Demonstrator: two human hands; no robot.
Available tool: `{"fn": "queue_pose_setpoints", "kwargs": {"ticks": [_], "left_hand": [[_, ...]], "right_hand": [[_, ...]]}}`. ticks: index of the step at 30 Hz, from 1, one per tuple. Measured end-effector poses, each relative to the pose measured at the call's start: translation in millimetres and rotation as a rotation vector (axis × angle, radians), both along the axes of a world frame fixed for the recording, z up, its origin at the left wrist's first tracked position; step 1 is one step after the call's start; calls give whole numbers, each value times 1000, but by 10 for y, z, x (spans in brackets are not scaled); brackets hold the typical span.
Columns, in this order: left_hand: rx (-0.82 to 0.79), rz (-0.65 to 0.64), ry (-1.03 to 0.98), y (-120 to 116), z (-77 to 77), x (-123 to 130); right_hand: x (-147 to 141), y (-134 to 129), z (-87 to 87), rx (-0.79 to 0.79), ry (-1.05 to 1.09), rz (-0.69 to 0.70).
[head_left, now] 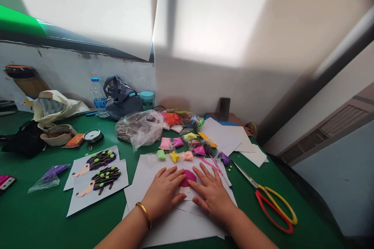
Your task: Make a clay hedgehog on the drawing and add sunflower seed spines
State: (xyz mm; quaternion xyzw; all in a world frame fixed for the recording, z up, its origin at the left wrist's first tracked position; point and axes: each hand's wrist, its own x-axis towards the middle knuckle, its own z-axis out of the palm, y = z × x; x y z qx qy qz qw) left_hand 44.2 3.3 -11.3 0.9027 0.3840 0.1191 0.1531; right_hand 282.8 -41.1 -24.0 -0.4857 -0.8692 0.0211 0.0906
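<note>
A round magenta clay piece (188, 178) lies on the paper stack (166, 231), over its far half, with two pale stubs (188, 189) at its near side. The left hand (163, 190), a gold bangle (143, 214) on its wrist, lies flat with fingertips at the clay's left edge; the right hand (214, 194) spreads from the other side, a finger on the clay. Both hands are unfurled — neither is closed around anything; how hard they press, I cannot tell.

Along the stack's far edge sit lumps of light green clay (160, 155), yellow clay (174, 157) and peach clay (187, 156). Magenta strips (215, 163) lie at its far right corner, near a purple clay packet (224, 158). Right of the stack are scissors (258, 187) with red and yellow handles; left of it, two hedgehog pictures (97, 198) — dark bodies, green dots. Beyond it bunches a clear plastic bag (143, 130).
</note>
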Motion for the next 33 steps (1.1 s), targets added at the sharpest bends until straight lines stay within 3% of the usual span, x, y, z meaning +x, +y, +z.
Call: {"fn": "queue_pose_setpoints", "kwargs": {"ticks": [11,25,33], "left_hand": [[-19,44,-3,-9,-19,7],[2,101,-73,-3,-113,0],[-12,155,-139,23,-134,-21]], "right_hand": [[116,50,-62,188,118,-55],[2,27,53,-22,34,-10],[-46,34,62,-37,8,17]]}}
